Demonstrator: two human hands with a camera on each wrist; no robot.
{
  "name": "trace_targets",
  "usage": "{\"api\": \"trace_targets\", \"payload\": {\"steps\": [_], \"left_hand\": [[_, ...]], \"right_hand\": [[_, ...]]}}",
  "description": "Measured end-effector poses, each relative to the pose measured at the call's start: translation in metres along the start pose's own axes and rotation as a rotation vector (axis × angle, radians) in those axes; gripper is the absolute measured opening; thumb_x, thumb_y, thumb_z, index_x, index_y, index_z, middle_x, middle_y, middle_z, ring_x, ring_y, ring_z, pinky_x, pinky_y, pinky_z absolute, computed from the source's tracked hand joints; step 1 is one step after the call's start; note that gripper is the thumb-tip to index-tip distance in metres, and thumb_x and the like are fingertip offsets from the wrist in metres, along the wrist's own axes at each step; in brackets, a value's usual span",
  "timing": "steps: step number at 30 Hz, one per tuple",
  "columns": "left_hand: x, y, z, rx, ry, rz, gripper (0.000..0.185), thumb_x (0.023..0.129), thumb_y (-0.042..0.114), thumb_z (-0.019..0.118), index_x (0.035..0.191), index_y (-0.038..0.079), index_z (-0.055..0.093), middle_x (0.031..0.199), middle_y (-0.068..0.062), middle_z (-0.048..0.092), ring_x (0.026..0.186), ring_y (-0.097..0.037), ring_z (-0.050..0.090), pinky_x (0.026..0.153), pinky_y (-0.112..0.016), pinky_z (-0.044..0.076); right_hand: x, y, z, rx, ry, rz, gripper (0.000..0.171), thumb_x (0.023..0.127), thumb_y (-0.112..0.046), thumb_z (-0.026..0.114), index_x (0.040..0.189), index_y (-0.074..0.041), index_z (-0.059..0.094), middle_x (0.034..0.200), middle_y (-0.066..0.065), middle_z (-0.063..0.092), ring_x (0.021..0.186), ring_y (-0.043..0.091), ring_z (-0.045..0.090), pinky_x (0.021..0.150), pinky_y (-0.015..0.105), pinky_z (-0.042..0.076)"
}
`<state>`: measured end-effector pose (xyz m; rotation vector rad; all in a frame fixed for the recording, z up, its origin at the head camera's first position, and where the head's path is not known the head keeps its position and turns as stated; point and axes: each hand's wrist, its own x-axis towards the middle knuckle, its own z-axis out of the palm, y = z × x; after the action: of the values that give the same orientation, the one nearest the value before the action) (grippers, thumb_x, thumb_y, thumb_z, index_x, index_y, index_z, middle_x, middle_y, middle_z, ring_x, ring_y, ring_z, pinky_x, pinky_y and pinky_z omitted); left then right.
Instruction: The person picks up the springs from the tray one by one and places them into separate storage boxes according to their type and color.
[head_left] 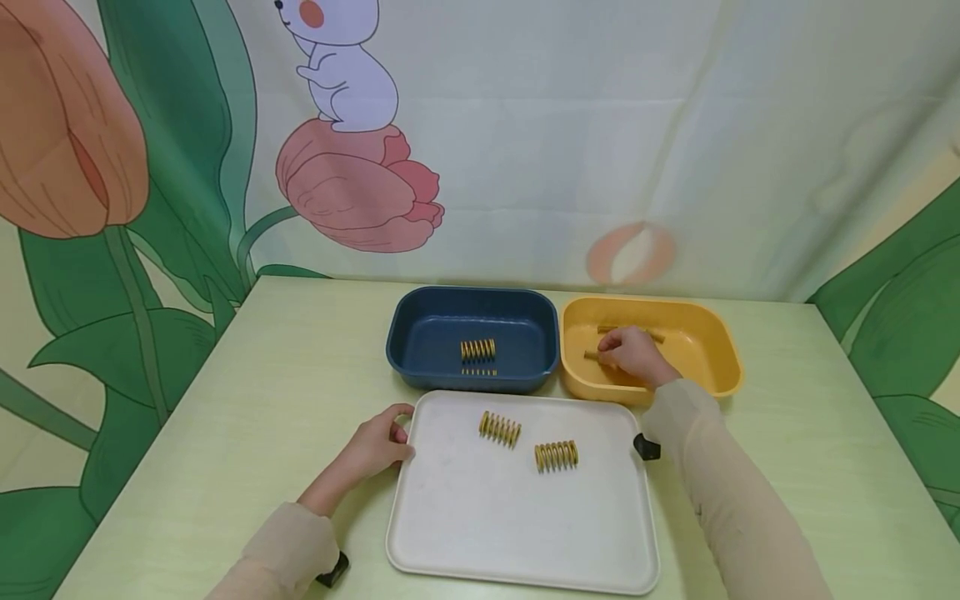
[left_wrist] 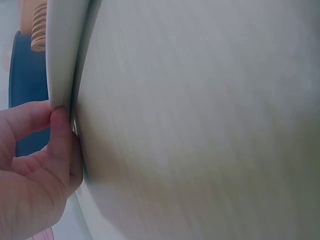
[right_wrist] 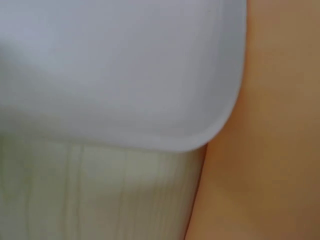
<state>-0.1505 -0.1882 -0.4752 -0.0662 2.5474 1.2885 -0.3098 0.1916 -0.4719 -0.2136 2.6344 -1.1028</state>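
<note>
Sorting in hand, judged partly done:

- Wooden pegs [head_left: 626,332]: two or so short sticks inside the yellow bin [head_left: 712,333], at the far right of the worktop [head_left: 225,400]. One lies under the right hand [head_left: 630,352], whose fingers curl down onto it; whether it is pinched or only touched cannot be told, since the right wrist view shows only blurred tray corner and bin wall.
- Spring in bin [head_left: 478,350]: one yellow coil lying on its side in the blue bin [head_left: 420,333], just left of the yellow one; counted as already placed.
- Springs on tray: two coils left, one [head_left: 500,428] toward the far middle, one [head_left: 556,455] just right of it, both loose and well apart from either hand.
- White tray [head_left: 480,533]: sits in front of both bins. The left hand [head_left: 375,446] grips its far-left corner, thumb and finger [left_wrist: 60,145] closed on the rim, as the left wrist view confirms.
- Remaining, by judgement: the two tray springs
</note>
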Motion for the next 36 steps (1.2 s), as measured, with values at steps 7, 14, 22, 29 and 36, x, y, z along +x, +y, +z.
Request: {"api": "trace_targets", "payload": {"steps": [7,14,22,29,36], "left_hand": [[0.000,-0.001,0.000,0.002,0.003,0.000,0.055,0.078,-0.009,0.066,0.131,-0.005,0.049,0.080,-0.007,0.055,0.067,-0.015,0.050,0.063,-0.025,0.044],[0.001,0.001,0.000,0.003,-0.002,-0.006,0.056,0.079,-0.008,0.066,0.131,-0.004,0.048,0.081,-0.007,0.054,0.068,-0.015,0.050,0.063,-0.025,0.043],[0.001,0.000,0.000,0.006,-0.005,0.001,0.056,0.079,-0.008,0.066,0.132,-0.005,0.048,0.081,-0.008,0.055,0.067,-0.015,0.050,0.062,-0.025,0.044],[0.001,-0.001,0.000,0.014,-0.003,-0.010,0.055,0.080,-0.008,0.065,0.131,-0.004,0.048,0.081,-0.008,0.054,0.068,-0.016,0.050,0.062,-0.025,0.043],[0.001,0.000,0.001,0.008,-0.005,-0.004,0.055,0.080,-0.008,0.066,0.132,-0.005,0.048,0.081,-0.008,0.054,0.068,-0.016,0.050,0.062,-0.026,0.043]], "right_hand": [[-0.007,-0.003,-0.005,0.036,0.003,0.027,0.021,0.091,-0.004,0.063,0.106,0.009,0.064,0.100,0.017,0.064,0.086,0.022,0.053,0.071,0.023,0.043],[-0.011,-0.004,-0.008,0.048,0.011,-0.005,0.022,0.091,-0.005,0.063,0.108,0.010,0.064,0.099,0.016,0.062,0.083,0.020,0.050,0.069,0.023,0.042],[-0.013,-0.004,-0.010,0.032,0.011,-0.015,0.022,0.091,-0.008,0.064,0.108,0.007,0.064,0.095,0.010,0.060,0.085,0.021,0.049,0.071,0.025,0.041],[-0.018,-0.005,-0.014,0.019,0.001,-0.028,0.023,0.092,-0.012,0.064,0.108,0.005,0.064,0.093,0.009,0.059,0.086,0.023,0.049,0.073,0.028,0.041],[-0.027,-0.011,-0.017,0.040,-0.003,-0.049,0.022,0.091,-0.011,0.065,0.107,0.006,0.064,0.087,0.006,0.059,0.081,0.021,0.049,0.072,0.029,0.042]]}}
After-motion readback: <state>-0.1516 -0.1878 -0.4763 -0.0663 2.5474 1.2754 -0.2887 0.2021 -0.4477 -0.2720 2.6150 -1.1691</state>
